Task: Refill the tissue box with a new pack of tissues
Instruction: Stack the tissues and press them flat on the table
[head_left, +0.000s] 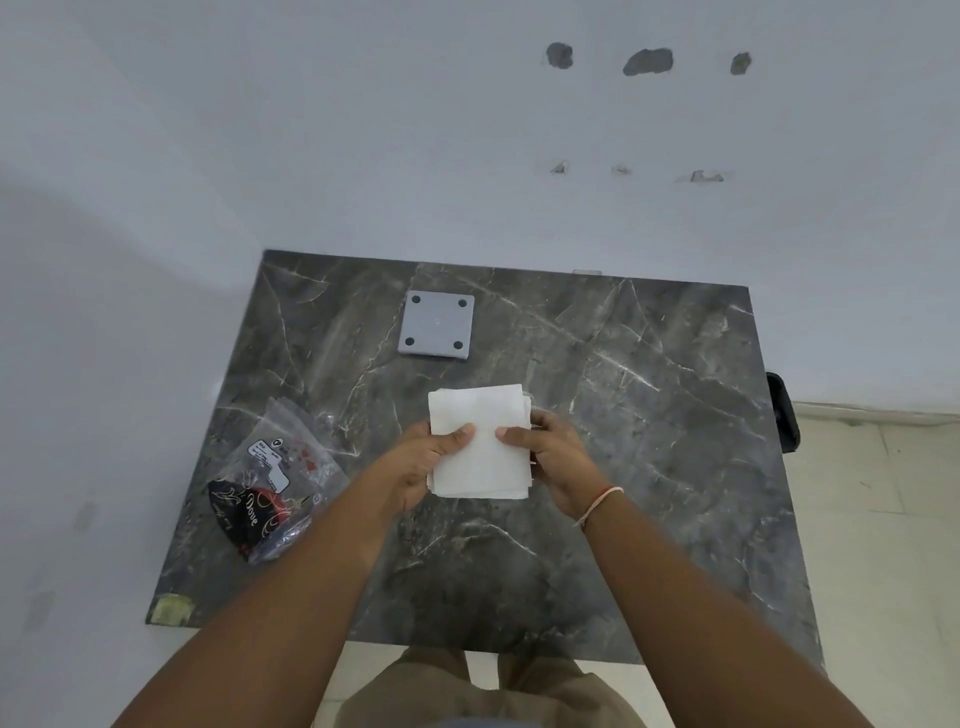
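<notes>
A white stack of square tissues (480, 415) is held over the middle of the dark marble table (649, 415). My left hand (423, 462) grips its left edge with the thumb on top. My right hand (550, 457) grips the right edge the same way. Behind the stack lies a grey square tissue box (437, 326), upside down, showing dark round feet at its corners. An emptied clear plastic wrapper (270, 473) with black and red print lies at the table's left.
The table stands against a white wall at the back and left. A black object (783, 410) hangs off the table's right edge. Tiled floor shows to the right, and my legs at the front edge.
</notes>
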